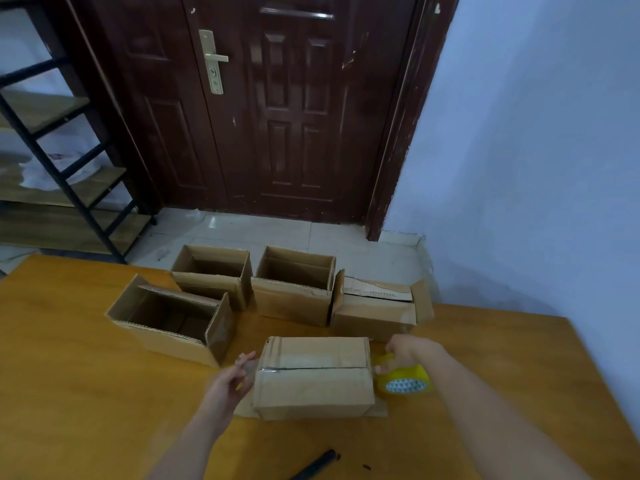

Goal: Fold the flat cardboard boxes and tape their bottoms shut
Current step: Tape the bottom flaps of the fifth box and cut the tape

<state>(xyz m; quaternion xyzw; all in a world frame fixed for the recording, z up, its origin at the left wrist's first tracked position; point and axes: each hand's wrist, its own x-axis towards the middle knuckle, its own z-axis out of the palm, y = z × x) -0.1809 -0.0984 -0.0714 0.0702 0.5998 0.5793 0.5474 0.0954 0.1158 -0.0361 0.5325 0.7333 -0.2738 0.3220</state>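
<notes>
Your right hand (403, 349) is gripping the yellow tape roll (405, 379), fingers curled over its top edge, and you're holding it tight against the right end of the box (313, 377) you're working on. Your left hand (230, 379) is hovering just off the box's left end, fingers loosely spread and a little blurred; there's a hint of clear tape by the fingertips, but I cannot tell whether you're actually pinching it. That box is lying bottom-up in front of you on the orange wooden table (69, 358), its two flaps meeting in a dark seam running left to right across the top, with a glossy strip of tape showing along it. Loose flaps are sticking out flat on the table under both ends.

Beyond it, four more boxes are standing: an open one (173, 320) to the left, two open ones (214, 275) (294, 285) side by side at the table's far edge, and one with its flaps folded over (375, 306) just behind your right hand. A dark rod-like object (317, 464) is lying near the table's near edge. Further off, a dark brown door (277, 105), a black-framed shelf (52, 168) on the left and a pale wall (536, 133) on the right are framing the scene.
</notes>
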